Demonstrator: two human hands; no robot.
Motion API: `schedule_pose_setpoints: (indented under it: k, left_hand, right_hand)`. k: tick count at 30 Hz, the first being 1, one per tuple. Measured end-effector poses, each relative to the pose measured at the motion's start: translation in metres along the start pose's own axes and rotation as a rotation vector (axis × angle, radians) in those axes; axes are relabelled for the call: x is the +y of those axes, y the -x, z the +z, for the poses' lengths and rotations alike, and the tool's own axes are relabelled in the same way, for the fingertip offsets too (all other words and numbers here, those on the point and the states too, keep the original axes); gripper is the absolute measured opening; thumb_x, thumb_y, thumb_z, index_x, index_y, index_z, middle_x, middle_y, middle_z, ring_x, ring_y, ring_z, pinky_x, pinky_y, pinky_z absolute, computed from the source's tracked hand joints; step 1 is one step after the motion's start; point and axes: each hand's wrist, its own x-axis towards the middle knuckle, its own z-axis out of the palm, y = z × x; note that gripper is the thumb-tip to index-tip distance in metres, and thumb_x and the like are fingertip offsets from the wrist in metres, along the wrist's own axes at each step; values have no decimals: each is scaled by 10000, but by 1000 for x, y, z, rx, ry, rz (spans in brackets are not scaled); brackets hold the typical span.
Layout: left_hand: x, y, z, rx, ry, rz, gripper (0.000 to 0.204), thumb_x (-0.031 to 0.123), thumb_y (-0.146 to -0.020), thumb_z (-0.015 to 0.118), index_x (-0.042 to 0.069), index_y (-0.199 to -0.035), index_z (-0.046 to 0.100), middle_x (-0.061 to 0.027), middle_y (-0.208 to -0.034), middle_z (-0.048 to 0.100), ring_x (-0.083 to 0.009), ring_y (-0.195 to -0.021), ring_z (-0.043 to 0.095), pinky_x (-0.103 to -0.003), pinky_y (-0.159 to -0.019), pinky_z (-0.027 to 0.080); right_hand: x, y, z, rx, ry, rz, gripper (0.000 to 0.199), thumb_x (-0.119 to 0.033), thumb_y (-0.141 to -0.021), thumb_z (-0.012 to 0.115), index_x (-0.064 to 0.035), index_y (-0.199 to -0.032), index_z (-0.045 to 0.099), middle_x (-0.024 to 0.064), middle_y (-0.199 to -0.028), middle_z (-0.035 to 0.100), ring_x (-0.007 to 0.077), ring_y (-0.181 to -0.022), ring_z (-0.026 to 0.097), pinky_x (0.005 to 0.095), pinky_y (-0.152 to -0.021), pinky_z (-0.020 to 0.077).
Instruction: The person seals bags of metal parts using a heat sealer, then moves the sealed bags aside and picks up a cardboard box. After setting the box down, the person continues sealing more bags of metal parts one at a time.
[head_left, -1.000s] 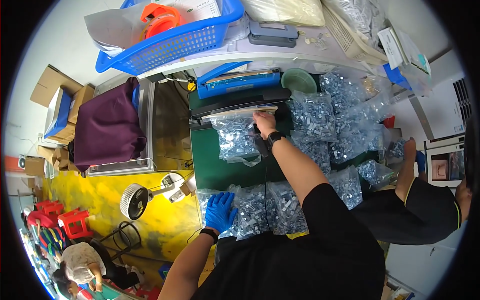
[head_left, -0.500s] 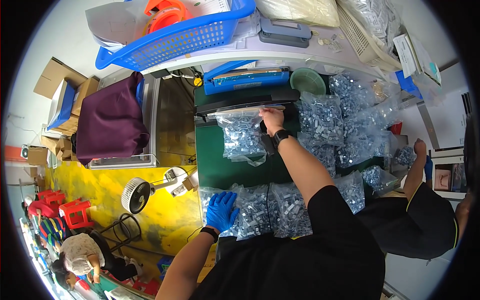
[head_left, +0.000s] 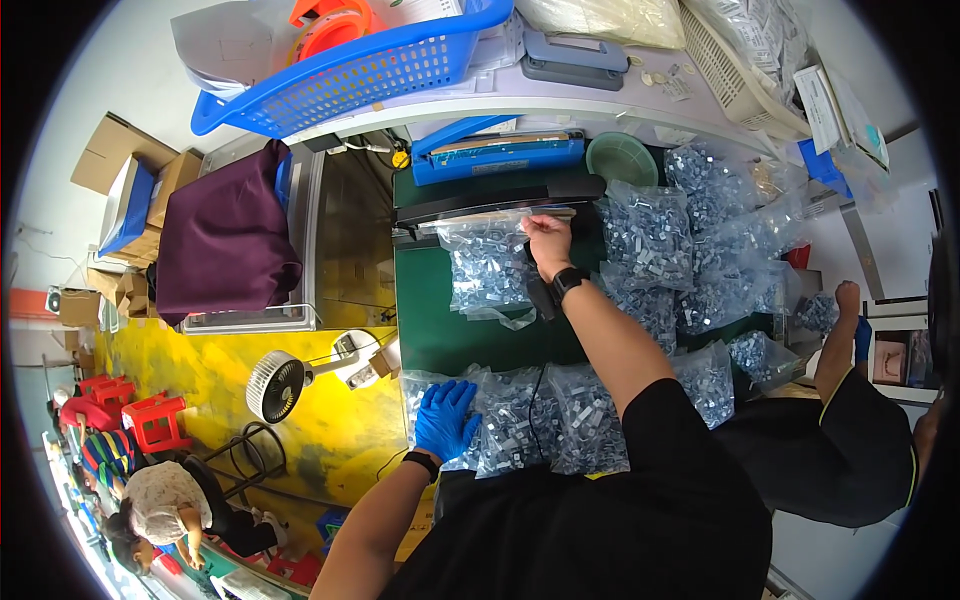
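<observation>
My right hand (head_left: 548,245), bare with a dark wristband, is curled closed at the upper right corner of a clear plastic bag (head_left: 487,272). Small silvery-blue metal parts fill this bag. Its top edge lies at a long black bar (head_left: 500,203), which looks like the arm of a bag sealer. What the curled fingers grip is hidden; a black piece (head_left: 543,298) shows just below the hand. My left hand (head_left: 446,418), in a blue glove, rests flat with fingers stretched on the leftmost filled bag (head_left: 414,388) in the row along the near edge of the green table.
More filled bags (head_left: 648,235) are heaped on the right. Behind the bar stand a blue sealer (head_left: 500,158) and a green bowl (head_left: 622,160). A blue basket (head_left: 370,85) sits on the shelf above. A co-worker's arm (head_left: 838,340) reaches in at right; a fan (head_left: 277,386) stands left.
</observation>
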Motion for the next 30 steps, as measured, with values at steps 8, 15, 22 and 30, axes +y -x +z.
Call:
schedule_pose_setpoints:
  k: [8, 15, 22, 30]
  left_hand:
    - [-1, 3, 1, 25, 13, -7, 541, 354, -841, 574, 77, -1304, 534, -126, -1308, 550, -336, -1245, 464, -467, -1083, 288]
    - [-4, 2, 1, 56, 12, -1, 522, 347, -842, 578, 80, -1289, 543, -118, -1289, 563, -327, -1231, 479, -471, -1078, 293]
    - [-36, -56, 4, 323, 495, -215, 498, 298, -874, 636, 21, -1274, 527, -214, -1257, 550, -377, -1199, 492, -435, -1008, 398]
    - [-77, -230, 11, 265, 1051, -516, 744, 353, -757, 806, -51, -1289, 478, -182, -1215, 587, -272, -1100, 570, -378, -956, 454]
  right_hand:
    - [-11, 24, -3, -140, -131, -32, 63, -60, -863, 700, -5, -863, 670, 12, -793, 670, 86, -726, 613, 217, -711, 475]
    - [-11, 42, -23, -174, -252, 40, 76, -70, -894, 663, -23, -952, 652, 22, -882, 670, 98, -835, 623, 245, -772, 484]
    - [-1, 44, -46, -299, -275, 268, 387, -116, -873, 697, -50, -1205, 508, 50, -1056, 631, 125, -996, 580, 271, -848, 459]
    - [0, 77, -10, -306, -8, 203, 678, -139, -783, 787, -22, -1323, 394, 79, -1161, 598, 165, -1065, 567, 309, -929, 443]
